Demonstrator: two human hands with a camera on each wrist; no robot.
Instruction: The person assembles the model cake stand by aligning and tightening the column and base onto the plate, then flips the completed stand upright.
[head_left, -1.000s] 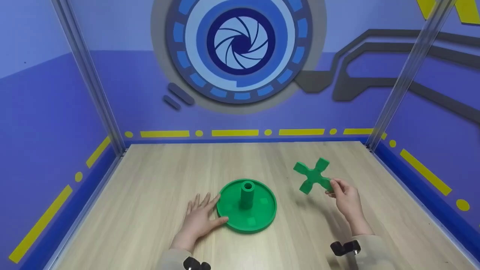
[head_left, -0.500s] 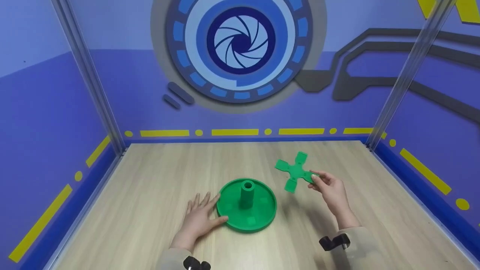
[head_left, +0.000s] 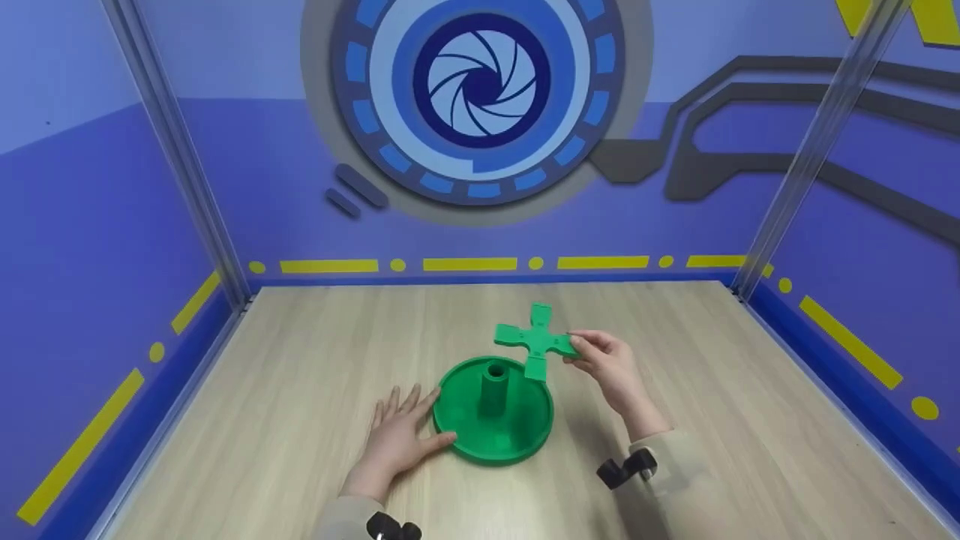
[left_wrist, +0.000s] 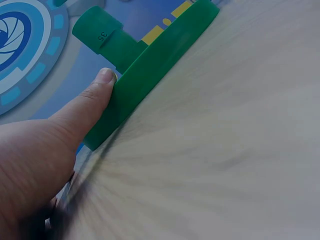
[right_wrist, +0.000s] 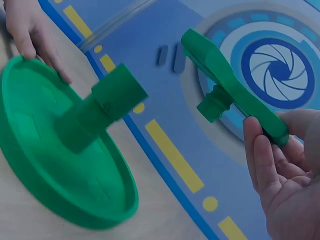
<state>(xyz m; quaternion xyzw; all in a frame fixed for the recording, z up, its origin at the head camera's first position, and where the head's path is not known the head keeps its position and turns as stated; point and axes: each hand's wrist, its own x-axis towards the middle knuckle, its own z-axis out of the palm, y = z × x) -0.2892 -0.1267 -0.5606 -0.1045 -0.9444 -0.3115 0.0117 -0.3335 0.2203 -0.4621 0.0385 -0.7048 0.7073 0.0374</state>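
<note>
A round green tray (head_left: 469, 442) with a raised rim stands on the table, a hollow post (head_left: 494, 394) rising from its middle. My left hand (head_left: 397, 442) lies spread at the tray's left edge, thumb and fingertips touching the rim. In the left wrist view the thumb (left_wrist: 90, 100) presses against the rim, and the post bears the number 35. My right hand (head_left: 611, 367) pinches one arm of a flat green four-armed cross (head_left: 538, 340), held in the air behind and right of the post. A short stepped peg (right_wrist: 215, 104) juts from the cross's underside toward the post side.
The wooden table (head_left: 315, 337) spreads out around the tray, with blue printed walls (head_left: 262, 187) behind and at both sides. Metal corner posts (head_left: 810, 150) stand at the back left and right.
My right hand has carried the green cross leftward, from well right of the tray to over its back right rim; the cross has turned a little. My left hand and the tray have stayed put.
</note>
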